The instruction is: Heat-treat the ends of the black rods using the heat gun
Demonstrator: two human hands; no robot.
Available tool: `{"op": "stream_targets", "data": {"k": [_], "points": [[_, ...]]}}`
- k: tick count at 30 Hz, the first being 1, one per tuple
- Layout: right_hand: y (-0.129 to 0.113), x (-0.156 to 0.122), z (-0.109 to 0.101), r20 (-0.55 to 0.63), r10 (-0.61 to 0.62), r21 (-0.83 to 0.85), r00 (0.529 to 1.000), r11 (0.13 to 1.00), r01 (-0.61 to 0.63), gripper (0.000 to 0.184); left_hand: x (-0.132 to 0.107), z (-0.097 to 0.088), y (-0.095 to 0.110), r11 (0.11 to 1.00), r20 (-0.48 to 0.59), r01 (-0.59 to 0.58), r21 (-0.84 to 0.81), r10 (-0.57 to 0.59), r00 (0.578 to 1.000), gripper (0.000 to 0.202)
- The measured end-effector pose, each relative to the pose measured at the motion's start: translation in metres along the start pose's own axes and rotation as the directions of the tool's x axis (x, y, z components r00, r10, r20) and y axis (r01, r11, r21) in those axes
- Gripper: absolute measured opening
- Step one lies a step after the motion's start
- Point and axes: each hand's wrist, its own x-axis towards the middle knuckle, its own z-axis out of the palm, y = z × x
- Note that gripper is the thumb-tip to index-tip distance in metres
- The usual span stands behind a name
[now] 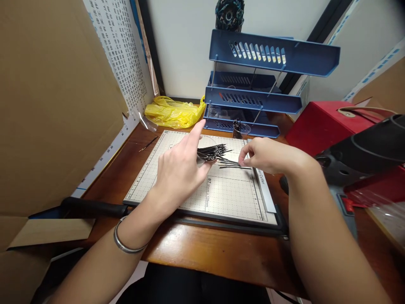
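Observation:
My left hand (182, 169) rests over a paper cutter board (221, 194) with a printed grid. Between its thumb and fingers it holds a bundle of thin black sticks (213, 152) that fan out to the right. A metal bangle sits on that wrist. My right hand (265, 155) is curled just to the right, its fingertips pinched on one or two loose black sticks (234, 166) lying on the board. The two hands are a few centimetres apart.
A blue three-tier letter tray (253, 99) stands behind the board, with a small clear cup of black sticks (237, 128) in front of it. A yellow plastic bag (172, 112) lies back left, cardboard (53, 105) on the left, a red box (322, 124) and a black tool (363, 154) on the right.

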Motion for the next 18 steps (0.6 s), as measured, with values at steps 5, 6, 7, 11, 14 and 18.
{"op": "stream_targets", "data": {"k": [5, 6, 7, 11, 14, 18], "points": [[0.0, -0.004, 0.018, -0.075, -0.019, 0.009, 0.997, 1.0, 0.02, 0.014, -0.001, -0.001, 0.0, 1.0, -0.002, 0.0, -0.011, 0.0, 1.0, 0.086], [0.001, -0.004, 0.02, -0.089, -0.021, 0.015, 0.996, 1.0, 0.022, 0.012, -0.001, 0.0, 0.0, 1.0, -0.002, 0.001, -0.013, -0.001, 1.0, 0.085], [0.001, -0.004, 0.021, -0.105, -0.025, 0.014, 0.994, 1.0, 0.026, 0.011, -0.001, 0.0, 0.0, 1.0, -0.002, 0.002, -0.015, -0.002, 1.0, 0.085], [-0.003, -0.004, 0.02, -0.198, -0.046, -0.018, 0.979, 0.999, 0.044, 0.013, 0.0, 0.0, 0.001, 1.0, -0.006, 0.002, -0.021, -0.002, 1.0, 0.084], [-0.008, -0.005, 0.021, -0.239, -0.045, -0.068, 0.97, 0.997, 0.03, 0.018, 0.0, 0.0, 0.001, 1.0, -0.002, 0.005, -0.025, -0.005, 1.0, 0.084], [-0.01, -0.006, 0.025, -0.223, -0.023, -0.111, 0.975, 0.994, -0.002, 0.021, 0.0, -0.001, 0.001, 1.0, -0.001, 0.005, -0.023, -0.005, 1.0, 0.084]]}}
